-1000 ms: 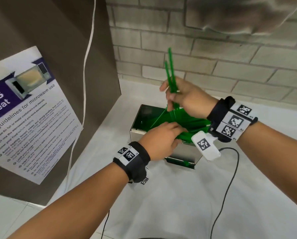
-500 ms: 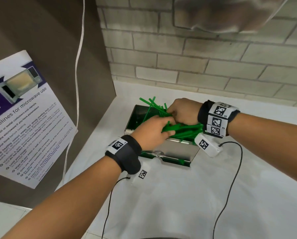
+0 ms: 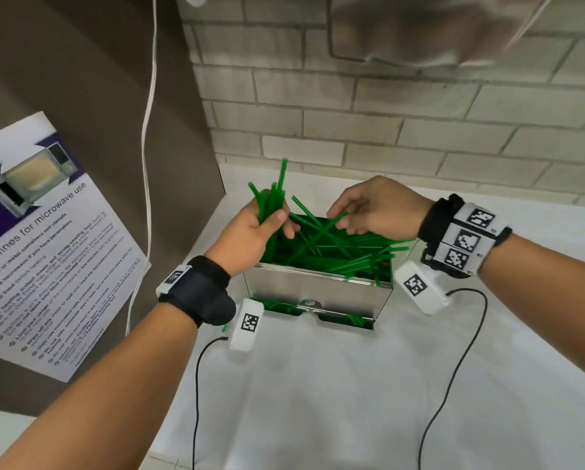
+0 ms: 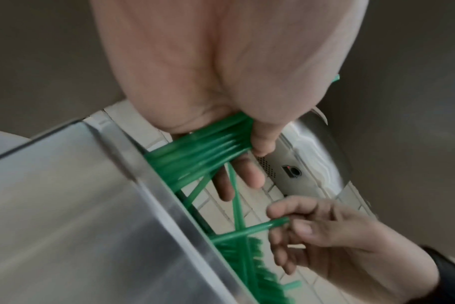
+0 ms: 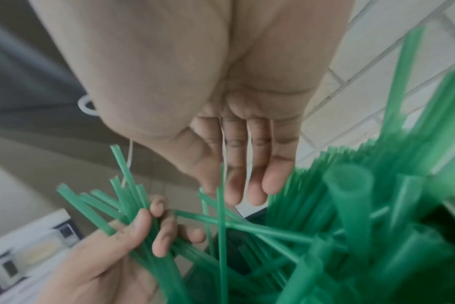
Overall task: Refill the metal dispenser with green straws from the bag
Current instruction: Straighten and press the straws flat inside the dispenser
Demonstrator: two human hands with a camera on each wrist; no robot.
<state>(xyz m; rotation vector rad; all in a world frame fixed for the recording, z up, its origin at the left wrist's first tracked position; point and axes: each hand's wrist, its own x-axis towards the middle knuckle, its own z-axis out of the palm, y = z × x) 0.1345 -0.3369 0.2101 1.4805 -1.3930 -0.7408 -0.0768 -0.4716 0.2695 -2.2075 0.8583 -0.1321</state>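
Note:
The metal dispenser (image 3: 318, 290) stands open-topped on the white counter, and a loose, crossed pile of green straws (image 3: 338, 252) fills it. Above its left end my left hand (image 3: 281, 222) grips a bundle of straws (image 3: 270, 201) that stands nearly upright. The left wrist view shows that bundle (image 4: 195, 156) running from my fist down into the box (image 4: 65, 205). Over the box's middle, my right hand (image 3: 343, 222) pinches the tip of a single slanting straw (image 4: 247, 229) between thumb and forefinger. No bag is in view.
A brown panel with a microwave poster (image 3: 40, 239) and a hanging white cord (image 3: 147, 164) closes the left side. A brick wall (image 3: 386, 130) stands behind, with a metal hand dryer (image 3: 420, 28) overhead. Black cables (image 3: 454, 368) trail over the counter in front.
My left hand has come up out of the dispenser with a bundle of straws. My right hand has left its earlier bunch, moved right and now holds one straw's tip.

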